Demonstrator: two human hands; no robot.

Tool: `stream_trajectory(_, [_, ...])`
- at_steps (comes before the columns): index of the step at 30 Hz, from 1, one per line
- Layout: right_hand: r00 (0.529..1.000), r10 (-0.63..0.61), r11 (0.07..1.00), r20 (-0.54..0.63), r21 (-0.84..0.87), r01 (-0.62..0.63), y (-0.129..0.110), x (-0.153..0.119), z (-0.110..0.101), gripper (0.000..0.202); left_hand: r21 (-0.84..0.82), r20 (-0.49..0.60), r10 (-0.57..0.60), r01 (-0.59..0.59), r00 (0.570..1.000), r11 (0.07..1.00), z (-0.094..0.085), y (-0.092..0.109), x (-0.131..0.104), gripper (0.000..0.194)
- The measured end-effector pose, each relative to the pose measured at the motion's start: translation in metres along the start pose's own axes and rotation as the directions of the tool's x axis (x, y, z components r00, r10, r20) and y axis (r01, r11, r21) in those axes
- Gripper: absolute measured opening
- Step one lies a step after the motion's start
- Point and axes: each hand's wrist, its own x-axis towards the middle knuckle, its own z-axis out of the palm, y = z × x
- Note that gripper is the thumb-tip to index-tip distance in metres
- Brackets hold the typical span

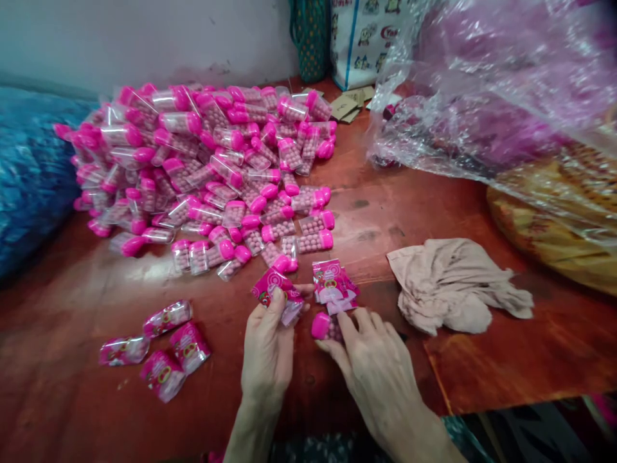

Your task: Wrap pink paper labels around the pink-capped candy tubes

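Observation:
My left hand (268, 350) pinches a pink printed wrapper sleeve (272, 286) between thumb and fingers. In my right hand (376, 357) is a small clear candy bottle (328, 326) with a bright pink cap, its cap pointing left toward the sleeve; the fingers cover much of it. Just beyond the right fingertips lies a small stack of flat printed sleeves (333, 283). A big heap of capped candy bottles (226, 161) filled with pink balls spreads over the table behind both hands. To the left, several bottles in printed sleeves (166, 318) lie on their sides.
A crumpled beige cloth (457, 283) rests right of my hands on the reddish table (366, 218). Blue plastic bagging (33, 173) borders the left. Clear plastic sheeting (472, 83) hangs over a yellow round tray (554, 218). Cardboard pieces (349, 106) and a white printed bag (364, 42) are behind.

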Motion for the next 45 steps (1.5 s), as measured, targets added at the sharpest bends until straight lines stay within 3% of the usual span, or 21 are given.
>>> stream_trajectory(3, [0.982, -0.014, 0.99, -0.188, 0.139, 0.041, 0.001, 0.006, -0.011, 0.019, -0.006, -0.013, -0.027, 0.027, 1.0, 1.0, 0.001, -0.003, -0.003, 0.014])
stream_trajectory(6, [0.948, -0.056, 0.907, -0.313, 0.381, 0.179, 0.0, 0.011, -0.015, 0.022, -0.034, -0.018, -0.065, 0.065, 0.998, 0.997, 0.005, -0.01, -0.01, 0.012])
stream_trajectory(9, [0.937, -0.118, 0.861, -0.328, 0.436, 0.261, -0.003, 0.016, -0.01, 0.02, -0.058, -0.048, -0.13, 0.127, 0.99, 0.99, 0.008, -0.018, -0.016, 0.011])
stream_trajectory(13, [0.929, -0.126, 0.856, -0.349, 0.436, 0.279, -0.002, 0.02, -0.001, 0.019, -0.087, -0.017, -0.196, 0.194, 0.98, 0.977, 0.007, -0.024, -0.018, 0.01])
stream_trajectory(15, [0.922, -0.124, 0.854, -0.366, 0.434, 0.287, 0.0, 0.02, 0.001, 0.022, -0.07, -0.001, -0.13, 0.13, 0.991, 0.989, 0.005, -0.022, -0.017, 0.012])
stream_trajectory(18, [0.922, -0.134, 0.852, -0.363, 0.433, 0.294, 0.003, 0.019, 0.003, 0.026, 0.029, -0.046, 0.063, -0.062, 0.997, 0.998, 0.0, -0.016, -0.014, 0.026])
stream_trajectory(21, [0.934, -0.142, 0.83, -0.327, 0.475, 0.292, 0.002, 0.019, 0.003, 0.028, 0.172, -0.104, 0.304, -0.284, 0.947, 0.943, -0.006, -0.01, -0.013, 0.031])
stream_trajectory(24, [0.949, -0.127, 0.799, -0.288, 0.538, 0.27, 0.0, 0.019, 0.002, 0.027, 0.312, -0.064, 0.45, -0.411, 0.891, 0.857, -0.011, -0.01, -0.013, 0.017])
stream_trajectory(31, [0.969, -0.113, 0.771, -0.218, 0.596, 0.224, -0.001, 0.02, 0.007, 0.023, 0.417, 0.118, 0.357, -0.372, 0.927, 0.829, -0.021, -0.021, -0.011, 0.006])
stream_trajectory(35, [0.975, -0.068, 0.76, -0.211, 0.622, 0.188, 0.003, 0.021, 0.01, 0.024, 0.374, -0.001, 0.447, -0.415, 0.894, 0.829, -0.022, -0.018, -0.01, 0.01])
stream_trajectory(39, [0.976, -0.071, 0.739, -0.205, 0.646, 0.19, 0.006, 0.022, 0.009, 0.027, 0.3, -0.065, 0.326, -0.293, 0.943, 0.908, -0.024, -0.013, -0.006, 0.031])
stream_trajectory(45, [0.966, -0.088, 0.766, -0.241, 0.604, 0.221, 0.004, 0.018, 0.015, 0.032, 0.315, -0.084, 0.284, -0.245, 0.955, 0.917, -0.031, -0.018, -0.003, 0.016])
